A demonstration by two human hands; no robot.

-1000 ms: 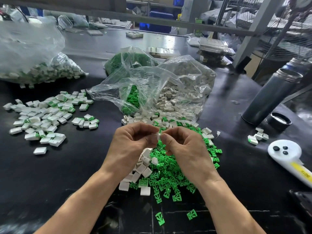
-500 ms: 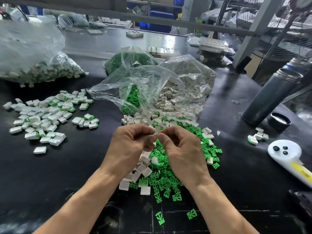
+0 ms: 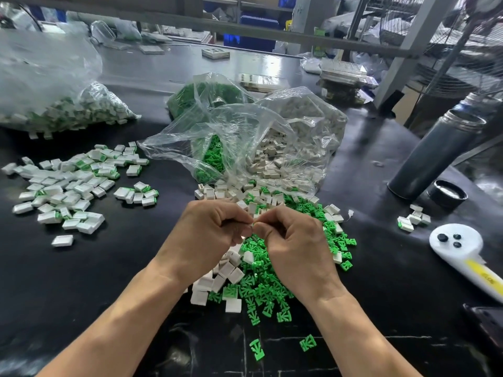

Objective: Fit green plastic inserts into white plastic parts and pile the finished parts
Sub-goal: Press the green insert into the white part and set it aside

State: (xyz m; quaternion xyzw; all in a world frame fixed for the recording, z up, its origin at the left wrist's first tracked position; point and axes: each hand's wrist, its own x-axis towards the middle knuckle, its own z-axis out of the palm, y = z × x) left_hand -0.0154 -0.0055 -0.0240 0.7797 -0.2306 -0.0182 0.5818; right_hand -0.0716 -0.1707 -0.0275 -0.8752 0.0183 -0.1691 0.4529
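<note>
My left hand (image 3: 209, 235) and right hand (image 3: 294, 243) met fingertip to fingertip, curled and pinching something too hidden to name or orient, above the loose green inserts (image 3: 261, 284) and white parts (image 3: 217, 278). Finished parts (image 3: 68, 186) lay piled left. Three bags stood behind.

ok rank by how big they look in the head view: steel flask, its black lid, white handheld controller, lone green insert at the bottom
1. steel flask
2. white handheld controller, nearer and cut off, so unsure
3. black lid
4. green insert
</note>
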